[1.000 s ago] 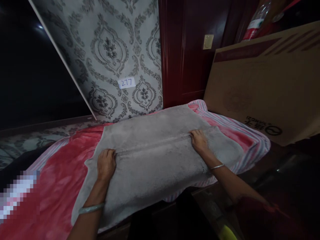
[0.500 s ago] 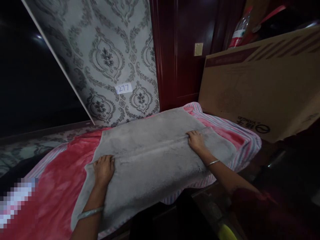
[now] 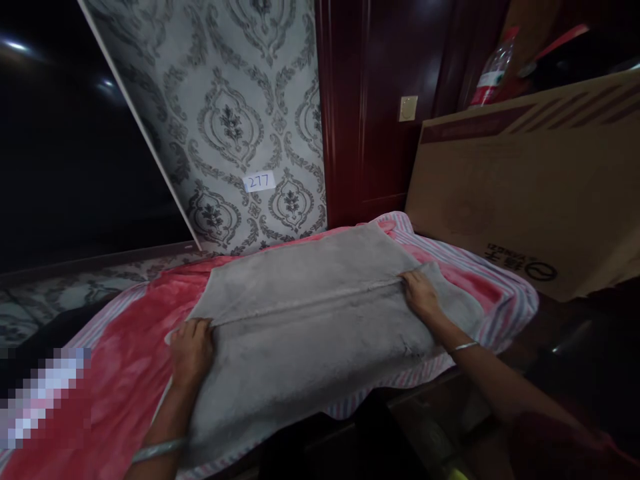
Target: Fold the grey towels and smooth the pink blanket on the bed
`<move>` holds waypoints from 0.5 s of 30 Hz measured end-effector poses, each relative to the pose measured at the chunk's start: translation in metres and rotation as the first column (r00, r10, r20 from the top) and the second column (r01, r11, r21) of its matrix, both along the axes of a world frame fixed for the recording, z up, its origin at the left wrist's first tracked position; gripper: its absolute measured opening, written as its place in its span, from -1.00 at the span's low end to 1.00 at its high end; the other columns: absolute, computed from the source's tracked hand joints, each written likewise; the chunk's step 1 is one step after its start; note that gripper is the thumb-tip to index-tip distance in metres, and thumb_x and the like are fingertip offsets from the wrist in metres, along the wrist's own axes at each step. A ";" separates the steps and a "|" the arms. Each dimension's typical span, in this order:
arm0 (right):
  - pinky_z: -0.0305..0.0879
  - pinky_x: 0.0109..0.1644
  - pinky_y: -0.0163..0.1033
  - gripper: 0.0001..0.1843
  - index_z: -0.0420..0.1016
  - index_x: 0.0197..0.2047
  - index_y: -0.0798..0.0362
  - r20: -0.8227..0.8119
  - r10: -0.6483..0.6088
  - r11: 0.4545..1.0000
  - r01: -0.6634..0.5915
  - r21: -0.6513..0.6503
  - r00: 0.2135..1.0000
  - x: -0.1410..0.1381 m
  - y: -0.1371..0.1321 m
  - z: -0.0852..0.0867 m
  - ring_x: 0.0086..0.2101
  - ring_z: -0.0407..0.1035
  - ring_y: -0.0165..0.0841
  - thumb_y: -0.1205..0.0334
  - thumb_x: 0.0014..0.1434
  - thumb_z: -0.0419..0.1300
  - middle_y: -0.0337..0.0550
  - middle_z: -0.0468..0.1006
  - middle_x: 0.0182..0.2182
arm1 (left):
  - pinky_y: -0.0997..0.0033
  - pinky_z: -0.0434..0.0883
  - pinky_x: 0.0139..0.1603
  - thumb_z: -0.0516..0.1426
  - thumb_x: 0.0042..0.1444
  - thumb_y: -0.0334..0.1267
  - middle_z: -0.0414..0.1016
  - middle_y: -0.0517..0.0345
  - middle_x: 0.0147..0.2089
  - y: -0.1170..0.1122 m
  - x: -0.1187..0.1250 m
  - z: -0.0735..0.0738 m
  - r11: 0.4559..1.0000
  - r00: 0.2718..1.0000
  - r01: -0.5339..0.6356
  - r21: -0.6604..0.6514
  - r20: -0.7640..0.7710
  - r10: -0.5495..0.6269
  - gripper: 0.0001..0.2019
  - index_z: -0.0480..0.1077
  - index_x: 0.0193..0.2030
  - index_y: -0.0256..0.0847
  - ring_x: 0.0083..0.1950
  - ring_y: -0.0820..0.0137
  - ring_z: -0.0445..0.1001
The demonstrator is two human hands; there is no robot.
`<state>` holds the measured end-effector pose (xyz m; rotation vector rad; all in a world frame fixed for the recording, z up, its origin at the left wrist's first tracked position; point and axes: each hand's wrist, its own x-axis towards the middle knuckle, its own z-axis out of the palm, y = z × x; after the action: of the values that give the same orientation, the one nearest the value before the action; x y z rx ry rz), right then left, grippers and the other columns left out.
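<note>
A soft grey plush cloth (image 3: 300, 353) lies spread over a red and striped blanket (image 3: 125, 353). Near the cloth's left edge, my left hand (image 3: 193, 350) has its fingers curled on the fabric in a pinch. Toward the right side, my right hand (image 3: 419, 293) grips the same cloth with bent fingertips. Between the two hands runs a taut, straight crease across the grey fabric. My fingertips are partly hidden by the backs of the hands and the folds.
Behind the blanket stands a patterned wall with a paper label (image 3: 259, 181) reading 277. A dark screen (image 3: 85, 147) is at the left. On the right, a large cardboard box (image 3: 525, 180) leans beside a dark red door (image 3: 383, 100), with a plastic bottle (image 3: 493, 73) behind it.
My hands have moved farther apart, the left one outward to the left and the right one to the right. The crease between them looks straighter and tighter. The view has shifted slightly.
</note>
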<state>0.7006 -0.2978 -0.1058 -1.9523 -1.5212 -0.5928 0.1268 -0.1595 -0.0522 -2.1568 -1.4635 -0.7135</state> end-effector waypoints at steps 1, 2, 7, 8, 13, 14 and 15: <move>0.25 0.04 -0.13 -0.65 0.53 -0.06 0.07 0.007 0.001 1.000 -0.001 -0.002 1.000 0.000 0.000 -0.002 -0.10 0.36 -0.14 0.40 0.27 -0.05 0.04 0.56 -0.17 | 0.16 0.29 -0.04 -0.07 0.28 -0.24 0.54 -0.11 -0.14 -0.001 -0.003 -0.002 1.000 1.000 0.013 -0.013 -0.013 -0.013 -0.68 0.50 -0.13 -0.21 -0.05 0.11 0.44; 0.25 0.05 -0.13 -0.64 0.53 -0.04 0.09 0.014 -0.002 1.000 0.002 -0.012 1.000 0.001 0.000 -0.003 -0.10 0.36 -0.14 0.41 0.25 -0.04 0.05 0.56 -0.16 | 0.16 0.30 -0.04 -0.07 0.28 -0.24 0.54 -0.11 -0.14 -0.003 -0.006 -0.003 0.999 0.999 0.020 -0.035 -0.027 -0.021 -0.68 0.51 -0.13 -0.22 -0.05 0.11 0.45; 0.23 0.11 -0.09 -0.56 0.56 0.00 0.18 0.023 -0.103 0.988 0.105 -0.114 0.994 0.006 0.007 -0.003 -0.03 0.35 -0.12 0.51 0.11 0.02 0.11 0.58 -0.07 | 0.05 0.28 0.05 -0.05 0.27 -0.25 0.55 -0.17 -0.06 -0.010 -0.011 -0.006 0.992 0.992 -0.107 -0.059 -0.070 0.103 -0.66 0.50 -0.04 -0.26 0.02 0.05 0.44; 0.24 0.11 -0.08 -0.56 0.58 -0.02 0.17 0.016 -0.124 0.983 0.125 -0.136 0.992 0.008 0.008 -0.003 -0.02 0.35 -0.11 0.51 0.09 0.03 0.11 0.58 -0.06 | 0.02 0.28 0.07 -0.06 0.26 -0.27 0.55 -0.19 -0.06 -0.011 -0.011 -0.006 0.987 0.987 -0.148 -0.058 -0.071 0.143 -0.66 0.51 -0.03 -0.27 0.02 0.04 0.44; 0.28 0.05 -0.10 -0.59 0.61 -0.08 0.11 -0.014 -0.134 0.973 0.129 -0.191 0.991 0.016 0.003 0.005 -0.01 0.38 -0.12 0.49 0.15 0.00 0.07 0.61 -0.10 | 0.08 0.34 -0.02 -0.06 0.19 -0.39 0.55 -0.18 -0.06 -0.007 -0.013 -0.007 0.975 0.981 -0.191 -0.115 -0.014 0.191 -0.64 0.53 -0.06 -0.28 -0.01 0.07 0.44; 0.29 0.03 -0.11 -0.60 0.60 -0.08 0.13 -0.008 -0.127 0.977 0.124 -0.172 0.992 0.018 0.000 0.007 -0.04 0.39 -0.13 0.47 0.17 -0.01 0.08 0.61 -0.14 | 0.10 0.35 -0.04 -0.06 0.17 -0.40 0.55 -0.17 -0.07 -0.007 -0.015 -0.007 0.975 0.980 -0.196 -0.101 0.006 0.198 -0.64 0.53 -0.07 -0.28 -0.02 0.08 0.44; 0.30 0.03 -0.12 -0.61 0.59 -0.08 0.14 0.005 -0.114 0.984 0.114 -0.139 0.993 0.020 -0.005 0.009 -0.06 0.40 -0.14 0.46 0.19 -0.02 0.09 0.61 -0.17 | 0.11 0.36 -0.06 -0.06 0.16 -0.39 0.55 -0.15 -0.09 -0.006 -0.016 -0.007 0.977 0.979 -0.202 -0.072 0.028 0.204 -0.64 0.53 -0.08 -0.28 -0.03 0.08 0.43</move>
<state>0.7203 -0.3025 -0.0970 -2.1564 -1.4921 -0.5441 0.1103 -0.1656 -0.0595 -2.0149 -1.7203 -0.6391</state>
